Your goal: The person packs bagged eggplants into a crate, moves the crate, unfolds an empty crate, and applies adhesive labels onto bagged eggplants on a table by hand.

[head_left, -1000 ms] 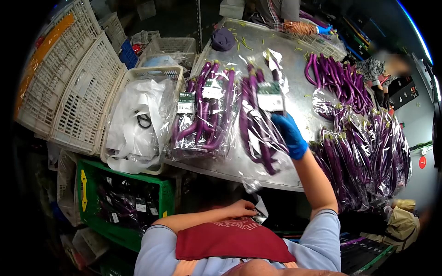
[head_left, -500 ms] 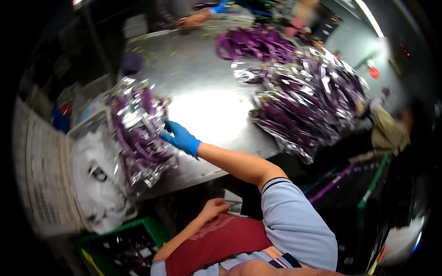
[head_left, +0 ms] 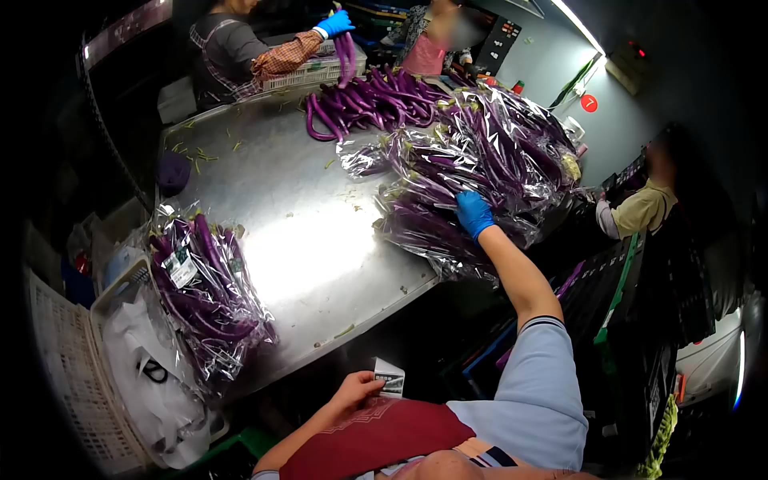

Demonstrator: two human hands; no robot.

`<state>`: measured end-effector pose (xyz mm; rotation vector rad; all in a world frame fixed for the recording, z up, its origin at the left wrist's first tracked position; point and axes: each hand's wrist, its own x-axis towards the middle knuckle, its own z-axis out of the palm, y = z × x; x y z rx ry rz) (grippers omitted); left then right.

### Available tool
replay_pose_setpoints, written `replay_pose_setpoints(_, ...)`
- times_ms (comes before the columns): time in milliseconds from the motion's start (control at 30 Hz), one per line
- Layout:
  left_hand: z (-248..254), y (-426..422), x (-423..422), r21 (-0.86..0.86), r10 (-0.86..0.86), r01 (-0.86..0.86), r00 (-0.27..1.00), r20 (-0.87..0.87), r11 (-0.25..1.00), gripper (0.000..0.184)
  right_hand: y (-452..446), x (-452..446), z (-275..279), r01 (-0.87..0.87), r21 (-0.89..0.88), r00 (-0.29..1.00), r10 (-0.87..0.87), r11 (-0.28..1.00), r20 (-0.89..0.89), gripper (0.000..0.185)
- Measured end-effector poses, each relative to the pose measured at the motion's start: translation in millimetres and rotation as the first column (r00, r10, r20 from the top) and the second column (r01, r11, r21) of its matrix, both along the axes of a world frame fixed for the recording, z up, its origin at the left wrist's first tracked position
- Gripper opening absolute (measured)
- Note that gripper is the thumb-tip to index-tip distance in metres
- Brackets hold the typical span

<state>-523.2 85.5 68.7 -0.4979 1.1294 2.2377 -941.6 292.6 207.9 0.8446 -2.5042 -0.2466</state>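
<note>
My left hand (head_left: 358, 391), bare, is closed on a white printed label (head_left: 390, 378) in front of my red apron. My right hand (head_left: 475, 213), in a blue glove, has its fingers bent over a clear plastic bag of long purple eggplants (head_left: 424, 227) at the near side of a pile; its fingertips are partly hidden. More bagged eggplants (head_left: 512, 144) lie heaped behind it. At the table's left end rests another group of bagged eggplants (head_left: 210, 276), one bearing a white label (head_left: 181, 267).
Loose eggplants (head_left: 376, 100) lie at the far side of the metal table (head_left: 304, 304). A co-worker's blue-gloved hand (head_left: 336, 24) holds eggplants there. A purple roll (head_left: 173, 172) sits at the left edge. White plastic bags fill a basket (head_left: 112, 316). Dark crates (head_left: 620, 296) stand at right.
My right hand has moved from beside the left bagged eggplants across the table to the pile on the right. My left hand still holds the label. The view has shifted.
</note>
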Motion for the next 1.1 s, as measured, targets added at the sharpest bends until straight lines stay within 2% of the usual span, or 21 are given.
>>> replay_pose_setpoints(67, -0.5, -0.7, -3.7, -0.031, -0.015, 0.015, 1.0, -0.015, 0.999, 0.014, -4.0, -1.5, 19.6, -0.156, -0.159, 0.987, 0.159, 0.975, 0.007, 0.026)
replay_pose_setpoints(100, -0.3, -0.4, -3.0, -0.045, -0.023, 0.022, 1.0, -0.015, 0.999, 0.015, -13.7, 9.0, 49.7, -0.142, -0.125, 0.963, 0.166, 0.982, 0.212, 0.029)
replay_pose_setpoints(167, 4.8, 0.8, -7.5, -0.027, -0.018, 0.018, 1.0, -0.004, 0.999, 0.015, -29.9, 14.3, 78.1, -0.288, -0.185, 0.896, 0.332, 0.94, 0.294, 0.034)
replay_pose_setpoints(233, 5.2, 3.2, -9.1, -0.024, -0.013, 0.012, 1.0, -0.008, 1.0, 0.015, -53.3, 26.5, 105.1, -0.037, -0.414, 0.621, 0.346, 0.909, 0.703, 0.048)
replay_pose_setpoints(267, 1.1, 4.8, -11.2, -0.031, -0.008, 0.008, 1.0, -0.018, 0.999, 0.015, -57.8, 11.5, 91.1, -0.035, -0.449, 0.598, 0.379, 0.893, 0.707, 0.042)
replay_pose_setpoints(300, -0.6, 5.5, -11.4, -0.039, 0.0, -0.001, 1.0, -0.025, 0.999, 0.015, -68.1, -3.1, 74.2, 0.042, -0.602, 0.365, 0.549, 0.797, 0.752, 0.071)
replay_pose_setpoints(367, 5.0, 4.4, -13.5, -0.05, -0.011, 0.01, 1.0, -0.023, 0.999, 0.016, -107.9, 26.6, 79.7, 0.214, -0.674, 0.22, 0.638, 0.707, 0.738, 0.057)
replay_pose_setpoints(433, 10.0, 4.4, -15.8, -0.053, 0.013, -0.016, 0.999, -0.049, 0.998, 0.017, -150.3, 57.5, 80.9, 0.327, -0.533, 0.078, 0.54, 0.78, 0.838, 0.041)
replay_pose_setpoints(500, 9.0, 2.7, -14.8, -0.023, 0.03, -0.032, 0.995, -0.098, 0.999, 0.02, -185.2, 67.5, 38.8, 0.441, -0.543, -0.145, 0.654, 0.714, 0.742, 0.021)
replay_pose_setpoints(567, 13.7, -0.5, -13.4, 0.007, 0.065, -0.065, 0.986, -0.153, 0.998, 0.023, -213.2, 57.1, -43.7, 0.63, -0.501, -0.253, 0.766, 0.593, 0.591, 0.013)
replay_pose_setpoints(633, 11.4, -1.9, -11.1, 0.027, 0.138, -0.136, 0.973, -0.184, 0.99, 0.024, -233.1, 48.8, -111.5, 0.598, -0.543, -0.217, 0.771, 0.59, 0.599, 0.015)
replay_pose_setpoints(667, 11.2, -1.5, -10.8, 0.041, 0.17, -0.165, 0.965, -0.201, 0.985, 0.024, -244.4, 62.9, -125.2, 0.583, -0.642, -0.045, 0.809, 0.498, 0.586, 0.014)
replay_pose_setpoints(700, 14.8, -2.7, -11.8, 0.042, 0.198, -0.194, 0.95, -0.243, 0.98, 0.024, -245.9, 67.4, -131.3, 0.705, -0.379, -0.167, 0.661, 0.599, 0.732, 0.015)
replay_pose_setpoints(767, 27.2, -5.9, -14.7, 0.126, 0.247, -0.225, 0.947, -0.203, 0.966, 0.023, -258.9, 69.6, -153.2, 0.787, -0.398, -0.118, 0.747, 0.472, 0.654, 0.017)
replay_pose_setpoints(800, 32.6, -6.7, -16.7, 0.155, 0.262, -0.236, 0.95, -0.172, 0.959, 0.023, -269.6, 71.9, -169.8, 0.739, -0.571, -0.069, 0.884, 0.357, 0.462, 0.018)
replay_pose_setpoints(833, 36.9, -7.3, -17.7, 0.168, 0.258, -0.23, 0.952, -0.167, 0.959, 0.023, -266.7, 85.4, -144.5, 0.824, -0.381, -0.196, 0.841, 0.42, 0.504, 0.025)
replay_pose_setpoints(900, 41.7, -7.9, -20.6, 0.198, 0.252, -0.218, 0.953, -0.169, 0.956, 0.023, -259.0, 101.7, -101.2, 0.804, -0.241, -0.34, 0.753, 0.543, 0.564, 0.03)
replay_pose_setpoints(933, 39.9, -6.9, -19.9, 0.234, 0.262, -0.221, 0.951, -0.161, 0.947, 0.024, -259.7, 104.3, -107.0, 0.867, -0.226, -0.222, 0.75, 0.444, 0.623, 0.031)
replay_pose_setpoints(1000, 36.3, -6.1, -17.6, 0.26, 0.287, -0.244, 0.947, -0.142, 0.934, 0.023, -240.4, 40.5, -218.6, 0.829, -0.339, -0.394, 0.895, 0.444, 0.208, 0.028)
replay_pose_setpoints(1067, 35.6, -6.0, -14.3, 0.252, 0.302, -0.263, 0.945, -0.129, 0.931, 0.022, -226.0, 52.2, -200.2, 0.832, -0.437, -0.185, 0.914, 0.341, 0.36, 0.02)
replay_pose_setpoints(1100, 36.2, -7.4, -11.0, 0.232, 0.306, -0.27, 0.942, -0.138, 0.935, 0.022, -215.3, 68.0, -186.4, 0.805, -0.519, 0.101, 0.797, 0.286, 0.596, 0.016)
